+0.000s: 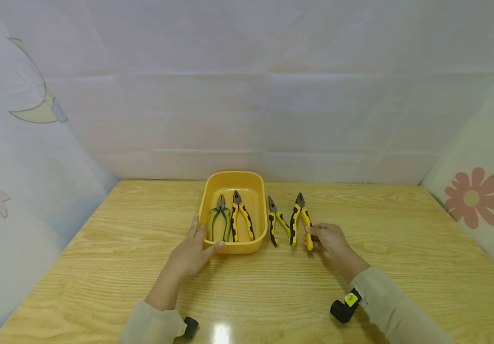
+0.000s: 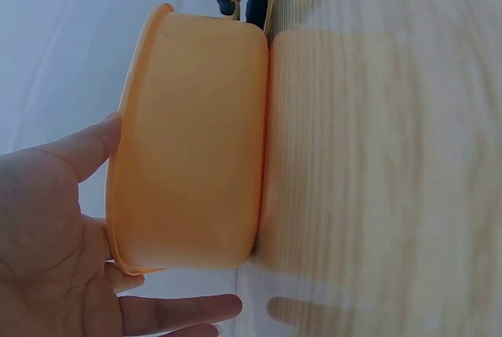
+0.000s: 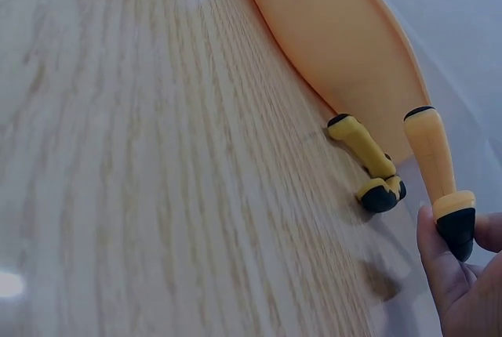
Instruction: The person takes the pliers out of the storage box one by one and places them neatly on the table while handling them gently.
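My right hand [image 1: 327, 239] pinches one handle of a pair of yellow-and-black pliers [image 1: 295, 220], jaws pointing away. In the right wrist view these pliers [image 3: 433, 153] are raised off the table, with a shadow below. Just left of them, another pair of yellow-and-black pliers [image 1: 272, 224] lies on the table. My left hand [image 1: 188, 255] rests against the near left corner of a yellow plastic tub [image 1: 251, 246], thumb at the front rim, other fingers extended along the left side. Inside lie green-handled pliers [image 1: 226, 222] and yellow-and-black pliers [image 1: 247, 222].
The wooden table [image 1: 380, 215] reaches back to a pale cloth backdrop [image 1: 229, 95], close behind the tub. Cloth side walls carry a moon print [image 1: 36, 114] at left and a flower print [image 1: 477, 198] at right.
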Available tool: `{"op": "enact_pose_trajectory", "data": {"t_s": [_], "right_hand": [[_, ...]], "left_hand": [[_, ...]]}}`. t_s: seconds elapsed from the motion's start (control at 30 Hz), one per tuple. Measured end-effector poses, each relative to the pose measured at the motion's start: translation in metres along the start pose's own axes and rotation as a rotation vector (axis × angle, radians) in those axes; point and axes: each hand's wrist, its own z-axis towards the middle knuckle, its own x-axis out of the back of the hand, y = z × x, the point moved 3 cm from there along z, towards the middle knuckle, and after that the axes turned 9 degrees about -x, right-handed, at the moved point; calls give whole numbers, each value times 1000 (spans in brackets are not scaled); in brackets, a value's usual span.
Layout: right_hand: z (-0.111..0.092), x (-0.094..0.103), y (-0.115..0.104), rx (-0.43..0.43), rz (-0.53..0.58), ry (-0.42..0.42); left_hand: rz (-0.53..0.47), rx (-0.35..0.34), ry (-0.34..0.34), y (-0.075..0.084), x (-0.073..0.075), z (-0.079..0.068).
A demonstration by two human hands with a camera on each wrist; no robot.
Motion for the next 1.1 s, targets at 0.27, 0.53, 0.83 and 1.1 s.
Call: {"op": "enact_pose_trajectory", "data": {"t_s": [0.27,0.53,0.83,1.1], "right_hand": [[1,7,4,-2,-9,17],[2,12,5,14,-34,10],[6,14,9,-4,-27,25],[8,12,8,-11,-53,37]], "left_hand": [[5,0,-3,-1,-1,-1],[3,4,-3,-1,-2,-1],[-14,12,-8,0,-1,-1],[-11,4,-4,1,0,-1]]}}
